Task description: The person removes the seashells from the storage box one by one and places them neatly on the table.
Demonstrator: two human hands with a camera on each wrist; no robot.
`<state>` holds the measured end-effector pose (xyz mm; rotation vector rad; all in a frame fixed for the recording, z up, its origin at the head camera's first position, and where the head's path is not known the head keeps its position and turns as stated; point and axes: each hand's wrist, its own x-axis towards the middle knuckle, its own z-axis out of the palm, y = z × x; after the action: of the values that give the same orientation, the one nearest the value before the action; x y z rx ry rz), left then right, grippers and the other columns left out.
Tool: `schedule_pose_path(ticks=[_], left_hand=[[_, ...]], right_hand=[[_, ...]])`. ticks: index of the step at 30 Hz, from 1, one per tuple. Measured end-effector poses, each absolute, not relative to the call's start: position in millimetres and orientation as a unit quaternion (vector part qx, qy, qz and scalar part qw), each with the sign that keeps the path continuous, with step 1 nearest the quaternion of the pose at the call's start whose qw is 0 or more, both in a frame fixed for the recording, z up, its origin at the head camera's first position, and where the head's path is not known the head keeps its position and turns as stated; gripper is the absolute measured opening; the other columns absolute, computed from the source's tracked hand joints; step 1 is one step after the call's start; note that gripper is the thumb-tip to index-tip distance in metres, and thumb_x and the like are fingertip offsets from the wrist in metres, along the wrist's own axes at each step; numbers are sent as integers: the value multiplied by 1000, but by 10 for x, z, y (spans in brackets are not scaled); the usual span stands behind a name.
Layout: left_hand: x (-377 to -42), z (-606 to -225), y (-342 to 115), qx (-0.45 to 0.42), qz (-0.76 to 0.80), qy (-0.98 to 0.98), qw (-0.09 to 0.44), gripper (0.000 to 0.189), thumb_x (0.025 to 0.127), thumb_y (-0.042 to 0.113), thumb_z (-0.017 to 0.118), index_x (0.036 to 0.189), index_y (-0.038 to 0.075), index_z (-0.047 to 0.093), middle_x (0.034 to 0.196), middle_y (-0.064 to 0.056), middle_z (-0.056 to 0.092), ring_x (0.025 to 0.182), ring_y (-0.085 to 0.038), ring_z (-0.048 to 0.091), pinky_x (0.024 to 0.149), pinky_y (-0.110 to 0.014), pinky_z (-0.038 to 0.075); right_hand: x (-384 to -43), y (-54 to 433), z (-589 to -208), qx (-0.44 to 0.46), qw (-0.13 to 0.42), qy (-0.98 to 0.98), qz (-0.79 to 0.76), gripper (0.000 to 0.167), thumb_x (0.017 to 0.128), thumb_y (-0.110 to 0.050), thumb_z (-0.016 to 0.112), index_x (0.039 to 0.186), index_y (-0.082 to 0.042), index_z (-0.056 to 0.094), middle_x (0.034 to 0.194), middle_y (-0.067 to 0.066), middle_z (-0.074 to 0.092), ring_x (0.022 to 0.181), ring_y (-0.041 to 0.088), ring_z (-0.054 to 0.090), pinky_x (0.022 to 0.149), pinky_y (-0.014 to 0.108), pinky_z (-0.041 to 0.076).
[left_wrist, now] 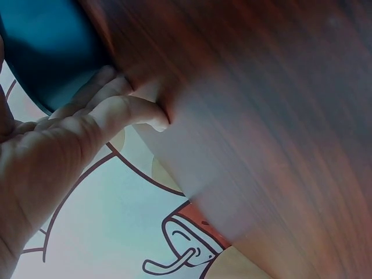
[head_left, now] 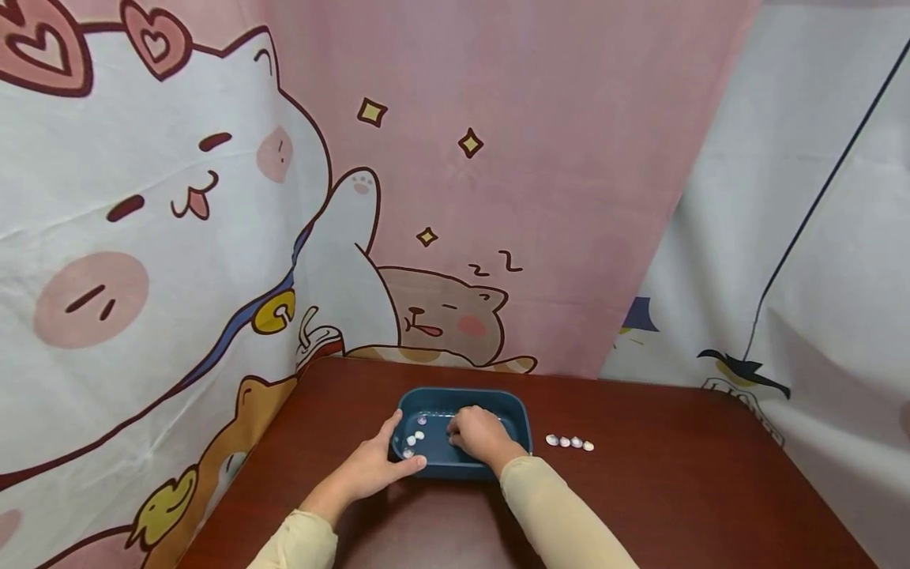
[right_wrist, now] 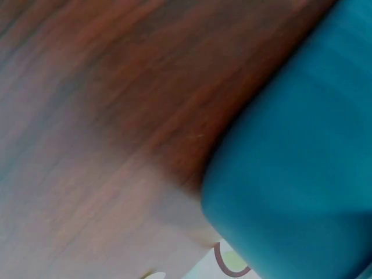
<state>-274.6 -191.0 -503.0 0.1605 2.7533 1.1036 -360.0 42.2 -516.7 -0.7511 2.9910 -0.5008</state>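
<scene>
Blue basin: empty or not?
Not empty: in the head view, small shell-like pieces lie inside the basin, toward its left end.

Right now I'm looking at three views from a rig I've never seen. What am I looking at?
There's no machine: a person is working with two bare hands. The wide picture is from a camera on the head, looking forward and down; the other two are from cameras worn on each wrist. A blue bin sits on a brown table, with patterned cloth behind. Four small, pale, shell-like pieces lie in a row right of the bin; more small pieces lie inside its left end. The left hand rests against the bin's left end, thumb at the near rim. The right hand reaches inside, fingers curled; whether it pinches anything is unclear. The right wrist picture shows only bin, table and cloth, no fingers.
</scene>
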Motion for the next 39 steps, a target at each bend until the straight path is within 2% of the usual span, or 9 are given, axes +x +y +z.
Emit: schedule_pose_path(ticks=[8, 15, 20, 25, 31, 35, 39], left_hand=[[-2752, -5034, -1914, 54, 369, 924, 84, 116, 86, 72, 76, 172, 16, 20, 164, -27, 46, 141, -48, 57, 114, -71, 44], [-2738, -5061, -1913, 55, 374, 922, 85, 114, 88, 67, 77, 172, 15, 20, 164, -27, 46, 141, -48, 56, 114, -71, 45], [-2727, -5053, -1915, 57, 376, 921, 82, 114, 88, 66, 78, 171, 14, 22, 164, -27, 47, 140, -48, 57, 114, -72, 44], [-2739, -5049, -1904, 61, 373, 923, 72, 113, 88, 64, 79, 171, 13, 23, 162, -27, 49, 140, -49, 57, 114, -72, 43], [-2742, -5071, -1905, 59, 369, 925, 73, 112, 88, 64, 79, 171, 13, 23, 162, -29, 48, 140, -50, 56, 114, -73, 43], [-2744, -5067, -1901, 58, 371, 924, 74, 112, 88, 64, 79, 171, 14, 22, 162, -28, 48, 140, -49, 57, 114, -72, 44], [-2747, -5055, -1908, 57, 368, 925, 74, 113, 88, 65, 79, 171, 15, 22, 161, -28, 49, 139, -49, 57, 113, -73, 44]], right_hand=[[-3549, 457, -5005, -167, 87, 952, -241, 10, 92, -17, 85, 100, -12, 84, 98, 3, 80, 86, 18, 65, 96, 51, 61], [-3540, 528, -5100, -184, 78, 952, -230, 7, 85, -20, 88, 85, -17, 81, 80, -6, 73, 76, 13, 60, 80, 40, 60], [-3525, 717, -4969, -234, 62, 931, -272, 6, 85, -17, 86, 89, -15, 82, 77, -7, 71, 73, 11, 60, 71, 33, 57], [-3597, 1169, -4744, -259, 37, 910, -321, 12, 87, -12, 83, 98, -7, 82, 81, -5, 73, 73, 9, 61, 67, 27, 55], [-3630, 1943, -4639, -200, 30, 913, -355, 13, 89, -16, 81, 100, -10, 81, 85, -3, 75, 73, 10, 64, 68, 26, 55], [-3554, 2496, -4681, -159, 17, 924, -348, 14, 87, -16, 82, 100, -11, 80, 88, -1, 74, 77, 13, 63, 68, 26, 54], [-3450, 2993, -4860, -129, 14, 933, -334, 15, 87, -15, 84, 100, -9, 80, 89, -1, 75, 79, 9, 62, 67, 24, 52]])
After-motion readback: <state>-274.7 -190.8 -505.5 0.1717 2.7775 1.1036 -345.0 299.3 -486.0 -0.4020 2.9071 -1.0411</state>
